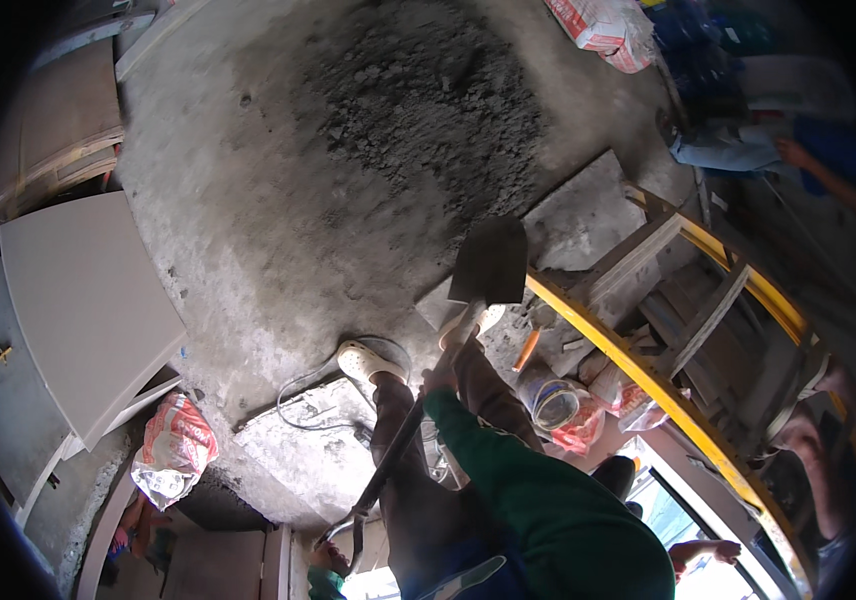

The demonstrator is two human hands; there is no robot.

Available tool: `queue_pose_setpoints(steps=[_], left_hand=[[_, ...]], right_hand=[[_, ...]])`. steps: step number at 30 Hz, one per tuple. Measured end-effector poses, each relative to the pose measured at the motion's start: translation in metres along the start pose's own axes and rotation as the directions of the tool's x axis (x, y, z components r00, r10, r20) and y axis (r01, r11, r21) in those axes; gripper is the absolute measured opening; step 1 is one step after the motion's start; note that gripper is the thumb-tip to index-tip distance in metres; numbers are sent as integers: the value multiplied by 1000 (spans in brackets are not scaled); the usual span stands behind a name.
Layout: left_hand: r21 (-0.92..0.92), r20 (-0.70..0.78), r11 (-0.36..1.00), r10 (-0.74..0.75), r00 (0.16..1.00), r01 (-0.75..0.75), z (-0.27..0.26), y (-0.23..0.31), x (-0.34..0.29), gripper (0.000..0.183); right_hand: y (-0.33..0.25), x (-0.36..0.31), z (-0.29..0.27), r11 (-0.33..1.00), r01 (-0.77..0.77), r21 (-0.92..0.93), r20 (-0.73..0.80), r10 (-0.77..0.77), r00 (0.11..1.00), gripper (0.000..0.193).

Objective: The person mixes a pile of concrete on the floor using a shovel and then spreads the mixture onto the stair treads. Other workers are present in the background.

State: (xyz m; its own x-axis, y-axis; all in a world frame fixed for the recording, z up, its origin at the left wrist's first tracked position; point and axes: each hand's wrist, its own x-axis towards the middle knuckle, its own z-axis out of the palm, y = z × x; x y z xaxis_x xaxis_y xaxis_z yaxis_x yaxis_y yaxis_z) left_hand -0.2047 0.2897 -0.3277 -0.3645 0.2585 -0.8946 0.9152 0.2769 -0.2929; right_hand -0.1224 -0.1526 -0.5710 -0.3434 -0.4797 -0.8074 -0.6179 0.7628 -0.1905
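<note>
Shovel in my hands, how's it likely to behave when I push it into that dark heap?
The shovel should feel stiff, given its solid-looking shaft. It'll probably be blade-heavy, since the broad blade sits beyond your right hand. It may twist if pushed off-centre, because the blade is much wider than the shaft.

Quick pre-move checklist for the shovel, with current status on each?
1. Right hand closed on the shovel shaft: ok.
2. Left hand on the handle end: ok.
3. Blade free of heaped material: ok, none shows.
4. Blade lifted off the floor: cannot tell from this one view.
5. Blade well clear of the yellow ladder: not ok, they appear close together; depth unclear.
6. Thin cable away from the left shoe: not ok, it loops beside it.
</note>
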Motion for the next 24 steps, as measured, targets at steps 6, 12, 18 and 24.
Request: queue_pose_setpoints(steps=[6, 12, 18, 24], left_hand=[[78, 254, 985, 129, 958, -153, 172, 53, 40, 10], [134, 195, 934, 301, 933, -330, 288, 64, 32, 17], [263, 38, 938, 222, 974, -225, 281, 77, 29, 12], [220, 7, 857, 477, 879, -466, 259, 113, 29, 20]], right_hand=[[-98, 153, -31, 914, 349, 209, -96, -336, 937, 20], [-180, 206, -54, 965, 253, 75, 57, -257, 965, 19], [-187, 176, -26, 971, 161, -178, -122, -185, 975, 22], [-147, 181, 23, 980, 97, 174, -85, -83, 993, 23]])
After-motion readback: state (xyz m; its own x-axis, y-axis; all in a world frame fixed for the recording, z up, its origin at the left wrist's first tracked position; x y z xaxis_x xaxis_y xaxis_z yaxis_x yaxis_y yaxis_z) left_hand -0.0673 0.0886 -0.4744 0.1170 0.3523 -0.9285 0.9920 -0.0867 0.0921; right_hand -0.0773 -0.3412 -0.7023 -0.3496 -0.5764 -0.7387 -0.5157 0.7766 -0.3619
